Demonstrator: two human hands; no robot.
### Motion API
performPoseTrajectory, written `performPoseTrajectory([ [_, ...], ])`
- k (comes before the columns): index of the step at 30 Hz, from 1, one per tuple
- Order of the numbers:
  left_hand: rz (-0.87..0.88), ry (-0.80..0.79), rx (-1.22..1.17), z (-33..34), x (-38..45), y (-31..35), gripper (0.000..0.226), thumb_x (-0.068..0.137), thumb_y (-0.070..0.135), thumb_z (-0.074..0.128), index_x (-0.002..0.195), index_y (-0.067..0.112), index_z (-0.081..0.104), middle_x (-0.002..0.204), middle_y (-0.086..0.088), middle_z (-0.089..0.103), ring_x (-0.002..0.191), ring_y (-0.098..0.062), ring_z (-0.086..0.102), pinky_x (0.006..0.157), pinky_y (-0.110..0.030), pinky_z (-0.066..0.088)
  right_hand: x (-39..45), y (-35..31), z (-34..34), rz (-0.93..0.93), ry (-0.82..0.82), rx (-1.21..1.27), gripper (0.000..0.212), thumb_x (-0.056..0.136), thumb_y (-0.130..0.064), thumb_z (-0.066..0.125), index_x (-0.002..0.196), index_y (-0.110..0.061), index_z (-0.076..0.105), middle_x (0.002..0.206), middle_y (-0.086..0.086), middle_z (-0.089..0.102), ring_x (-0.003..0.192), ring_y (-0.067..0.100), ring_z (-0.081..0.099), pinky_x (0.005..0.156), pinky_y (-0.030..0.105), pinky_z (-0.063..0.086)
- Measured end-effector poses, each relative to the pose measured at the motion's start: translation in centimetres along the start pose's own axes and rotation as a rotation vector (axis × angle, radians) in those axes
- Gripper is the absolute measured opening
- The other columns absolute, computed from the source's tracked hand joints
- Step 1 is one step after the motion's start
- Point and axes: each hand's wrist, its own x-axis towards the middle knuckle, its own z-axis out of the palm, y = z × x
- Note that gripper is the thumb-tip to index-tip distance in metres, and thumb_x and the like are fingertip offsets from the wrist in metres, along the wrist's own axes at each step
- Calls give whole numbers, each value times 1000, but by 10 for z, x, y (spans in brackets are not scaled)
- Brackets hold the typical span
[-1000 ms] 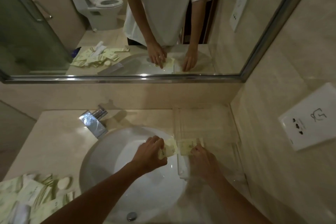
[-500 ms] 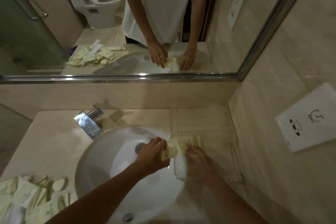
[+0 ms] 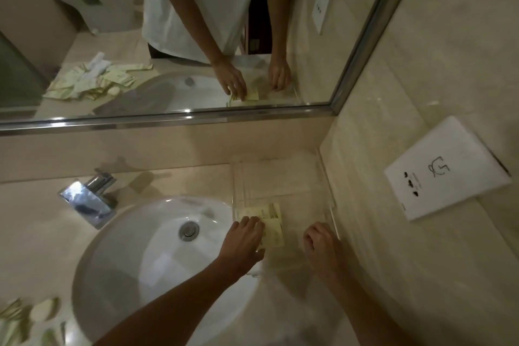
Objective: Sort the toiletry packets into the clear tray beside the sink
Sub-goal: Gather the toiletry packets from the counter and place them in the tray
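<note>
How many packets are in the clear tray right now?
2 that I can see: pale yellow packets overlapping at the clear tray's left side, under the left hand's fingertips. More may lie beneath.

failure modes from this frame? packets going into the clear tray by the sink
1. The left hand presses the pale packets at the clear tray's sink-side edge; a nudge could slide them into the basin.
2. The tray is transparent and blends into the counter, so its walls are easy to misjudge or bump with the right hand.
3. The unsorted pile lies across the basin; each carry passes over the open drain.
</note>
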Motion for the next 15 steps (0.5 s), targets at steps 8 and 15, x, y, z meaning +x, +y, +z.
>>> performPoseTrajectory([
  [8, 76, -57, 159, 13, 16, -1, 42, 56, 32, 83, 89, 12, 68, 94, -6, 66, 76, -20, 60, 63, -32, 54, 1, 1, 4, 51, -52, 12, 22, 77, -23, 41, 67, -17, 59, 76, -2, 59, 78, 18, 58, 59, 33, 48],
  [15, 151, -35, 283, 18, 20, -7, 35, 62, 23, 79, 91, 10, 66, 88, -6, 61, 71, -21, 56, 60, -34, 48, 2, 7, 9, 45, -93, -9, 19, 80, -20, 45, 69, -17, 59, 76, -2, 58, 79, 18, 57, 63, 37, 50],
])
